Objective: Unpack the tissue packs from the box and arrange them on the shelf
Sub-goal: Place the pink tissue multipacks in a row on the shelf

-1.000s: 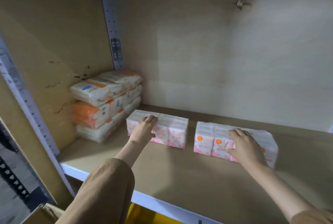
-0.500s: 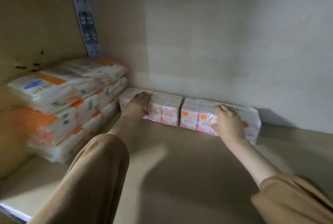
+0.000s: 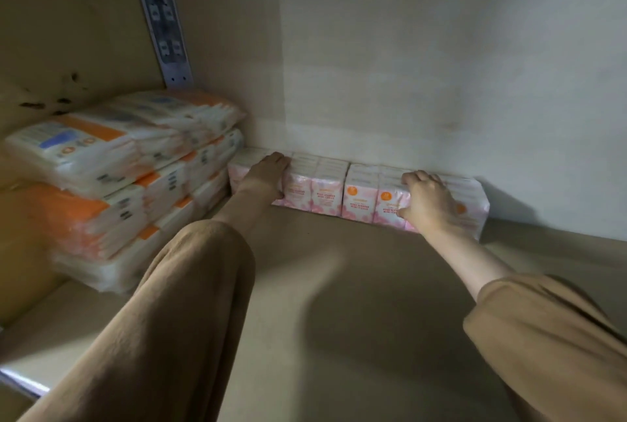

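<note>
Two bundles of small pink-and-white tissue packs stand side by side at the back of the shelf (image 3: 339,303), pushed against the pale back wall (image 3: 441,82). The left pink bundle (image 3: 319,184) sits just beside a stack of orange-and-white packs (image 3: 118,167), and the right pink bundle (image 3: 361,197) touches or nearly touches it along one seam. The front faces carry pink floral print and orange capitals reading "ROSE SCENTED MINI TISSUE". A smaller orange brand line above is too fine to read. The packs of the right pink bundle also show a round orange badge near the top, its figures unreadable. The left hand (image 3: 263,174) lies over the top of the left pink bundle with fingers fairly straight and pointing toward the wall, so its grip is loose, resting rather than clasping. The right hand (image 3: 429,202) has its grip closed on the right pink bundle, fingers curled over the top edge and thumb against the front face, covering part of the lettering. Both arms wear tan sleeves (image 3: 176,303). The orange-and-white stack fills the left corner in several layers; its wrappers show barcodes, a blue patch and small round orange marks, but the print is blurred. Behind it a perforated metal upright (image 3: 163,14) carries a grey plate with dark fittings.
</note>
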A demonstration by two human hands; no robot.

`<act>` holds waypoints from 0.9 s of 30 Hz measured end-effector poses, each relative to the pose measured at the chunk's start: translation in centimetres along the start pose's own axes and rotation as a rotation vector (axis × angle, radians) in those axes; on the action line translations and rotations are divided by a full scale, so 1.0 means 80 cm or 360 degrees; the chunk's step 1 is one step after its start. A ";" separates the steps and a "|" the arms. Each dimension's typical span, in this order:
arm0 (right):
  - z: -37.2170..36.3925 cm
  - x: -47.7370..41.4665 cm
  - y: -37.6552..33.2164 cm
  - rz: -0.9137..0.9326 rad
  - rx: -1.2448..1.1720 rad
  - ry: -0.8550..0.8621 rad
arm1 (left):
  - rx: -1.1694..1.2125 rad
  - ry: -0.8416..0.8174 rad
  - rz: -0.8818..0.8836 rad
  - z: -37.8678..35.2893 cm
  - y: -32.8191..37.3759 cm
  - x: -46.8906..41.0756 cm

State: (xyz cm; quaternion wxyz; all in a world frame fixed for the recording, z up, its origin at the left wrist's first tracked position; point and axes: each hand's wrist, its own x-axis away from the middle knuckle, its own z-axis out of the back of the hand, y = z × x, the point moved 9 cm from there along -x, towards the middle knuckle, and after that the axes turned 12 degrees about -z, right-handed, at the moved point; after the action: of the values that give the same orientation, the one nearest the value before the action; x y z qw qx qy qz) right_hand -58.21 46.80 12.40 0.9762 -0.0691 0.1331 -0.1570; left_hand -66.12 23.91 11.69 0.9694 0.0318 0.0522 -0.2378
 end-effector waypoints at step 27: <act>0.003 0.449 -0.291 0.1397 -0.0670 -0.1041 | 0.0252 -0.0241 0.0655 0.010 -0.026 0.559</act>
State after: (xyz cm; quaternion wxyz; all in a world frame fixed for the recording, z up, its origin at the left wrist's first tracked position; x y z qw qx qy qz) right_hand -31.96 13.23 8.18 0.9054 -0.2447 -0.1307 0.3213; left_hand -27.59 1.55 7.22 0.9931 0.0998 -0.0470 -0.0403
